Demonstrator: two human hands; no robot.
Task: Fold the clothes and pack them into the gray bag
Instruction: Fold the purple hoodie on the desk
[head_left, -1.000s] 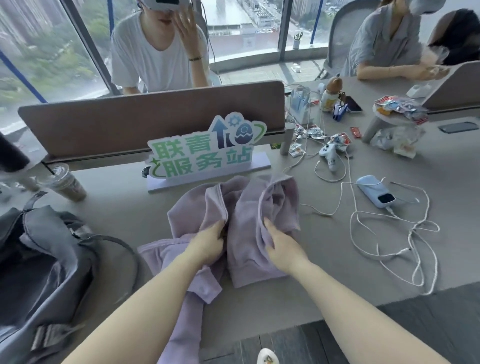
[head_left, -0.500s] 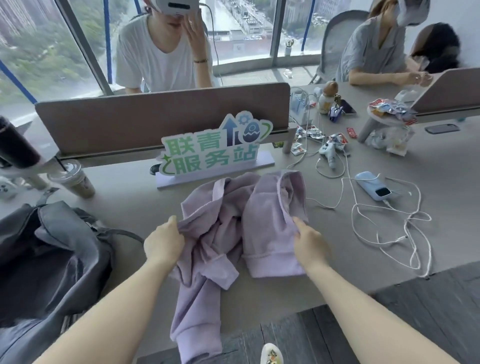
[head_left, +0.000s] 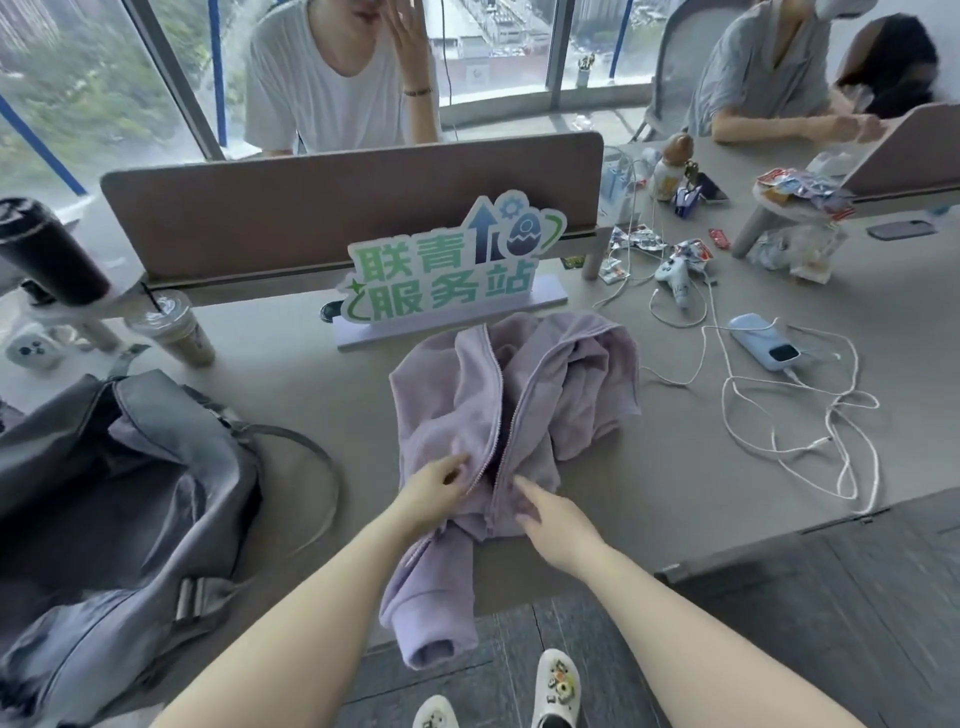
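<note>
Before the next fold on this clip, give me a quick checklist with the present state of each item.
1. Purple hoodie lying flat on the table: not ok, bunched at the far right.
2. Zipper closed: not ok, its two edges lie apart.
3. Left hand has a grip on the left zipper edge: cannot tell, fingers at the edge.
4. Right hand on the cloth: ok, fingers rest on the right panel.
5. Sleeve on the table: not ok, hangs over the near edge.
6. Gray bag open: ok.
</note>
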